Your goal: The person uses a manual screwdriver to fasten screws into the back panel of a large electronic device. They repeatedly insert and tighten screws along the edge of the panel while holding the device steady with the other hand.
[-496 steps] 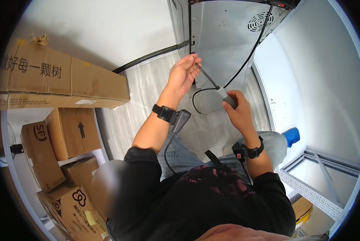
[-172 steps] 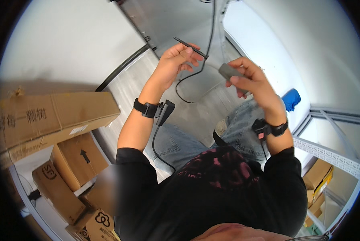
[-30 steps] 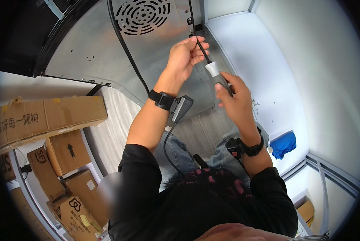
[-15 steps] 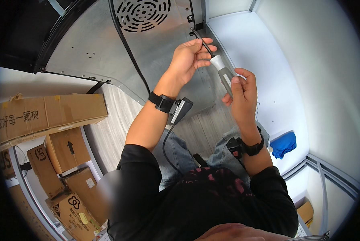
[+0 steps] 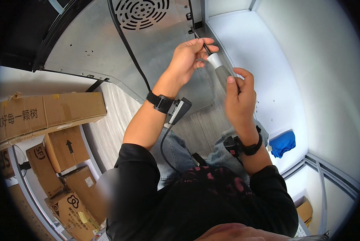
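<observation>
Background: narrow room, pale wood-look floor (image 5: 115,116) below, cardboard boxes (image 5: 53,112) stacked along the left side, white board (image 5: 282,96) running down the right with small dark specks scattered on it. Blue cloth (image 5: 282,143) lies on that board, near its lower end. Ahead of the person stands a grey metal panel (image 5: 148,60) with a round slotted vent (image 5: 142,12) near the top; black cable (image 5: 125,42) hangs across its front and passes behind the left wrist. Screwdriver (image 5: 225,77), grey handle with white collar, is held aslant before the panel's right edge, shaft pointing up and left. Tip lies at the edge, by a small dark opening (image 5: 191,29); whether it is seated in a screw cannot be told. Right grip (image 5: 241,96): closed on the handle, thumb along it, rear end hidden by the palm. Left grip (image 5: 188,56): thumb and forefinger pinching the dark shaft between tip and collar, remaining fingers spread. Wrist strap (image 5: 160,102) with a boxy device on the left forearm; a similar one on the right.
</observation>
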A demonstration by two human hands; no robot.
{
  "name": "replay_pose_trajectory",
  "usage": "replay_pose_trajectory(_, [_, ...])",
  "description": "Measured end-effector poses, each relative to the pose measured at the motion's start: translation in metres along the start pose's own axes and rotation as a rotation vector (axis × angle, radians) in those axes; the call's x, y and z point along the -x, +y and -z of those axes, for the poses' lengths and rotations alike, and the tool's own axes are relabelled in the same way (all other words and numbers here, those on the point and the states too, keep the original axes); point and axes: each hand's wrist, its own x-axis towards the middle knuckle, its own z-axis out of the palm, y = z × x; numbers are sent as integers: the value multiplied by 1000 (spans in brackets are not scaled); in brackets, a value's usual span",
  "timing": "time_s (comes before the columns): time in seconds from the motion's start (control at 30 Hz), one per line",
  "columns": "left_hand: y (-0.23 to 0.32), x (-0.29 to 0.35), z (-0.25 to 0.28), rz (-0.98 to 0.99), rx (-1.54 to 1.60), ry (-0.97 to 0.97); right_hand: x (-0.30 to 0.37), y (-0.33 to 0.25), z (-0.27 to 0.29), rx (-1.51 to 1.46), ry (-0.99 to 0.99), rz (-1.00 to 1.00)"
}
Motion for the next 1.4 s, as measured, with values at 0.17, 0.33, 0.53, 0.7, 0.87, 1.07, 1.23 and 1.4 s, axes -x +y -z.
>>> replay_pose_trajectory(0.17, [-6, -7, 4, -4, -36, 51, 0, 5, -2, 304, 45, 380])
replay_pose_trajectory(0.33, [-8, -6, 0, 9, -9, 79, 4, 11, -6, 105, 44, 221])
replay_pose_trajectory(0.53, [-2, 2, 3, -26, 59, -13, 0, -6, 2, -109, -124, -109])
replay_pose_trajectory(0.7, [-7, -7, 4, -20, -28, 75, 2, 11, -5, 243, 27, 313])
replay_pose_trajectory(0.87, [-5, -2, 5, 16, 50, 42, 7, -4, -6, -240, -46, -18])
replay_pose_trajectory(1.07, [-2, -1, 10, -19, 66, -8, -3, -12, 8, -392, -284, -231])
replay_pose_trajectory(1.23, [-10, -9, 7, -13, 5, 55, -4, 24, -12, 145, -13, 454])
replay_pose_trajectory(1.4, [-10, -7, 9, -34, 32, 39, 0, 6, -4, -272, -195, -125])
